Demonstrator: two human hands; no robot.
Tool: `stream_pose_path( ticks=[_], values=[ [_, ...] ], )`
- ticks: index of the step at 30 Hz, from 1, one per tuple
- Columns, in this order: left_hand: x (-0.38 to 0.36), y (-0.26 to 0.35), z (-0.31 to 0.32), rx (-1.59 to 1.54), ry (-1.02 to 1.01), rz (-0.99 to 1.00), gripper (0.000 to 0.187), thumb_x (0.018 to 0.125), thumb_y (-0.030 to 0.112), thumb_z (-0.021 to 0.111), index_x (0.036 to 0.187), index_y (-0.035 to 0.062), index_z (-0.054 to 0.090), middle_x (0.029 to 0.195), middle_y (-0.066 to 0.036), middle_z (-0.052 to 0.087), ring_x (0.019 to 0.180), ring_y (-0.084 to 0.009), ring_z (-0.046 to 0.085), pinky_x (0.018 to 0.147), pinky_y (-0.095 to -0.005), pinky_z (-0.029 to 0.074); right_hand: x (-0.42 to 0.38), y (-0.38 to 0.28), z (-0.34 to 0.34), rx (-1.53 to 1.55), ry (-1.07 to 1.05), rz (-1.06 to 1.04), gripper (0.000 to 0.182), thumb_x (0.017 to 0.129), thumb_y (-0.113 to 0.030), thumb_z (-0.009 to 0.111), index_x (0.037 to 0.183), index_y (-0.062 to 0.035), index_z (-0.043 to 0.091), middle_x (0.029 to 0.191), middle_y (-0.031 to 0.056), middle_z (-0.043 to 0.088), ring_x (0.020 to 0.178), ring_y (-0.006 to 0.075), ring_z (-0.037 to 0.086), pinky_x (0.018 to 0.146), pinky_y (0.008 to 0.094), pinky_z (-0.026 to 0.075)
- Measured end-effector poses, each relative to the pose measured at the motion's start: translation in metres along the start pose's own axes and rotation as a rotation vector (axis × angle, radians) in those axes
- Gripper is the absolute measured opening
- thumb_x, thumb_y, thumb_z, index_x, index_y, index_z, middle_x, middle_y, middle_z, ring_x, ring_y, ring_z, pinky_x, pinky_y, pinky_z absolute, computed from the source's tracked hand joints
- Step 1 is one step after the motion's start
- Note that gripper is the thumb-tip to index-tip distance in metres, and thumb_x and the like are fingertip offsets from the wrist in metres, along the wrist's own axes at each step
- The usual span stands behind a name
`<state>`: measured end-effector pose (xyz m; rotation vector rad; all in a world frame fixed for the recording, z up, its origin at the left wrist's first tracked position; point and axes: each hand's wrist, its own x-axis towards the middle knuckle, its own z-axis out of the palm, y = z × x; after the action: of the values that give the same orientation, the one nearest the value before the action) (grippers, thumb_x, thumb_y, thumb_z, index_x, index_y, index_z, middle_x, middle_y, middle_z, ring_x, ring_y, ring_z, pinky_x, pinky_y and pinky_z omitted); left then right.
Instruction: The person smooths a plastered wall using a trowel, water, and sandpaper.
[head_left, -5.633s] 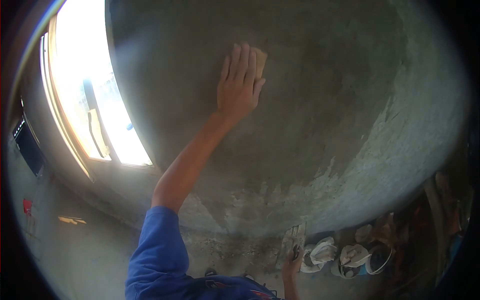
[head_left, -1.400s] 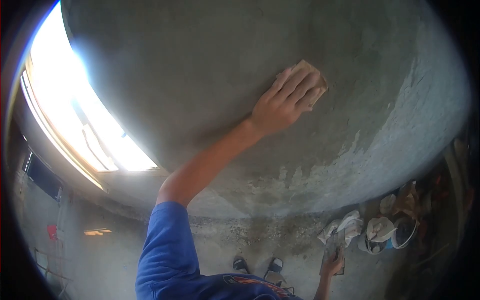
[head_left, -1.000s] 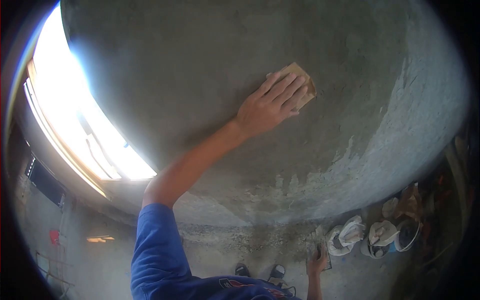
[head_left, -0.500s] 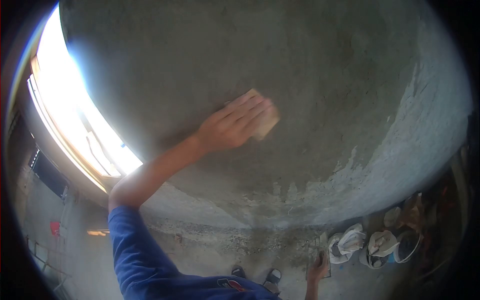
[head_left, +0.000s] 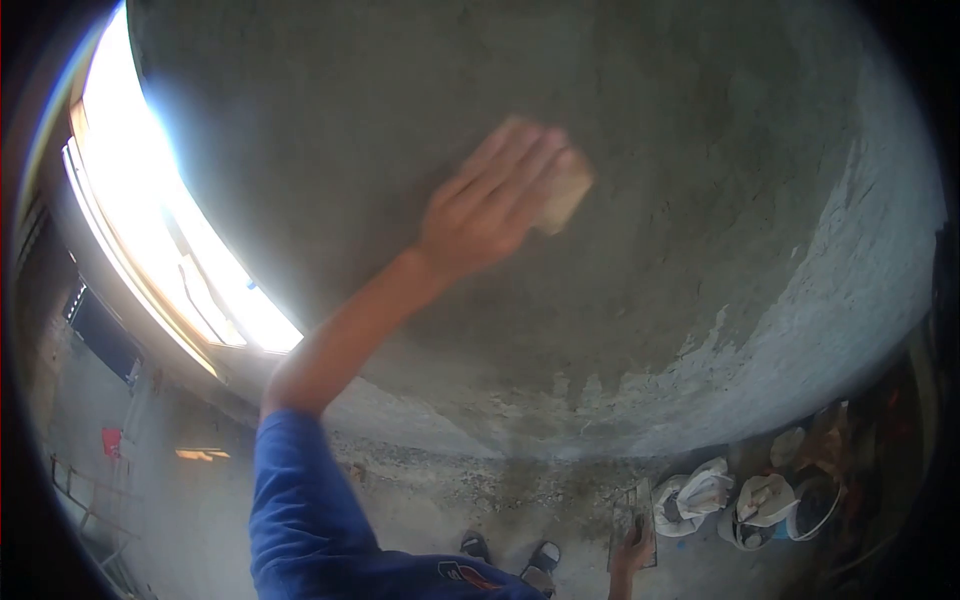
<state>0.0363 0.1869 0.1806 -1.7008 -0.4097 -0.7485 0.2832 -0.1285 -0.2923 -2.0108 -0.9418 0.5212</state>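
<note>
My left hand [head_left: 490,208] is stretched up against the grey plastered wall [head_left: 680,220], its fingers laid over a yellowish sponge [head_left: 568,196]. The sponge is pressed flat on the damp, darker plaster; its edges show past the fingertips, slightly blurred. Low at the right, my right hand [head_left: 630,553] holds a flat rectangular plastering trowel [head_left: 626,512], down beside my body and apart from the wall. The grip itself is small and partly hidden.
Open bags and buckets [head_left: 740,505] stand on the floor at the right. A bright window opening [head_left: 165,220] borders the wall at the left. My sandalled feet [head_left: 540,560] are below, near the rough wall base. A metal frame [head_left: 90,510] stands at lower left.
My left hand has slid the sponge up and slightly right across the wall. The right hand with the trowel stays low, shifted only slightly in view.
</note>
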Motion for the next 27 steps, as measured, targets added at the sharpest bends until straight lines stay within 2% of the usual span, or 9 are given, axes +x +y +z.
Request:
stream_pose_path(
  ticks=[5, 9, 11, 14, 16, 18, 21, 25, 27],
  values=[
    [0.031, 0.018, 0.014, -0.048, 0.148, -0.075, 0.037, 0.082, 0.007, 0.06, 0.118, 0.0094, 0.063, 0.124, -0.005, 0.062, 0.118, -0.0213, 0.057, 0.104, -0.036, 0.044, -0.005, 0.015, 0.013, -0.026, -0.016, 0.021, 0.033, 0.089, -0.007, 0.056, 0.12, 0.0043, 0.057, 0.113, 0.0218, 0.061, 0.108, 0.0347, 0.059, 0.092, 0.0398, 0.045],
    [-0.06, 0.007, -0.022, -0.036, -0.137, -0.012, 0.038, 0.082, 0.008, 0.06, 0.119, 0.0106, 0.063, 0.123, -0.005, 0.062, 0.117, -0.0204, 0.057, 0.105, -0.0356, 0.043, -0.001, 0.007, 0.022, 0.073, 0.029, -0.015, 0.035, 0.087, -0.006, 0.055, 0.121, 0.0035, 0.057, 0.116, 0.0234, 0.058, 0.106, 0.0388, 0.057, 0.092, 0.0441, 0.044],
    [-0.078, 0.002, -0.027, -0.007, -0.139, -0.003, 0.038, 0.081, 0.008, 0.06, 0.119, 0.0108, 0.063, 0.123, -0.004, 0.063, 0.117, -0.0202, 0.057, 0.105, -0.0356, 0.043, 0.002, 0.015, 0.021, 0.136, 0.05, -0.032, 0.034, 0.088, -0.006, 0.054, 0.121, 0.004, 0.057, 0.116, 0.0234, 0.058, 0.106, 0.0387, 0.057, 0.092, 0.044, 0.044],
    [-0.051, -0.002, -0.023, 0.018, -0.086, 0.003, 0.037, 0.081, 0.006, 0.06, 0.118, 0.011, 0.064, 0.121, -0.004, 0.063, 0.116, -0.0202, 0.058, 0.104, -0.0355, 0.044, 0.003, 0.006, 0.012, 0.036, 0.019, -0.126, 0.033, 0.09, -0.005, 0.053, 0.12, 0.0061, 0.056, 0.115, 0.0234, 0.059, 0.107, 0.0372, 0.057, 0.092, 0.0434, 0.044],
    [-0.013, -0.009, -0.013, 0.023, -0.045, -0.01, 0.037, 0.081, 0.005, 0.06, 0.117, 0.0108, 0.064, 0.121, -0.004, 0.064, 0.116, -0.0204, 0.058, 0.104, -0.0355, 0.044, 0.002, 0.02, 0.013, 0.17, 0.004, 0.05, 0.034, 0.09, -0.007, 0.053, 0.121, 0.0076, 0.055, 0.118, 0.0229, 0.059, 0.108, 0.0329, 0.06, 0.093, 0.0389, 0.046],
    [0.019, -0.015, -0.003, -0.009, 0.073, -0.092, 0.037, 0.082, 0.002, 0.057, 0.117, 0.0102, 0.065, 0.121, -0.005, 0.064, 0.117, -0.0214, 0.057, 0.104, -0.0364, 0.043, 0.003, 0.001, 0.0, 0.122, -0.008, 0.031, 0.034, 0.09, -0.007, 0.053, 0.121, 0.0078, 0.055, 0.119, 0.023, 0.059, 0.108, 0.033, 0.06, 0.093, 0.0387, 0.046],
    [0.019, -0.012, -0.001, -0.017, 0.089, -0.124, 0.038, 0.083, -0.001, 0.054, 0.119, 0.0089, 0.064, 0.123, -0.007, 0.062, 0.119, -0.0227, 0.056, 0.104, -0.0377, 0.043, 0.008, 0.004, 0.0, 0.03, -0.011, -0.037, 0.034, 0.09, -0.006, 0.053, 0.121, 0.0081, 0.054, 0.119, 0.0233, 0.059, 0.108, 0.033, 0.06, 0.093, 0.0382, 0.046],
    [-0.087, 0.041, -0.015, -0.136, -0.174, -0.105, 0.037, 0.09, 0.006, 0.051, 0.125, 0.0093, 0.059, 0.129, -0.008, 0.058, 0.12, -0.0241, 0.055, 0.107, -0.0401, 0.04, 0.013, 0.026, 0.02, 0.127, 0.056, -0.069, 0.034, 0.09, -0.005, 0.052, 0.122, 0.0086, 0.054, 0.116, 0.0237, 0.06, 0.109, 0.0324, 0.06, 0.094, 0.0382, 0.046],
    [-0.12, 0.052, -0.021, -0.148, -0.257, -0.003, 0.035, 0.092, 0.01, 0.05, 0.127, 0.0091, 0.058, 0.13, -0.007, 0.058, 0.122, -0.0242, 0.053, 0.107, -0.042, 0.039, 0.01, -0.002, 0.015, 0.193, 0.034, -0.078, 0.034, 0.09, -0.004, 0.052, 0.121, 0.0087, 0.054, 0.116, 0.0235, 0.06, 0.108, 0.0322, 0.06, 0.093, 0.0384, 0.046]
  ],
)
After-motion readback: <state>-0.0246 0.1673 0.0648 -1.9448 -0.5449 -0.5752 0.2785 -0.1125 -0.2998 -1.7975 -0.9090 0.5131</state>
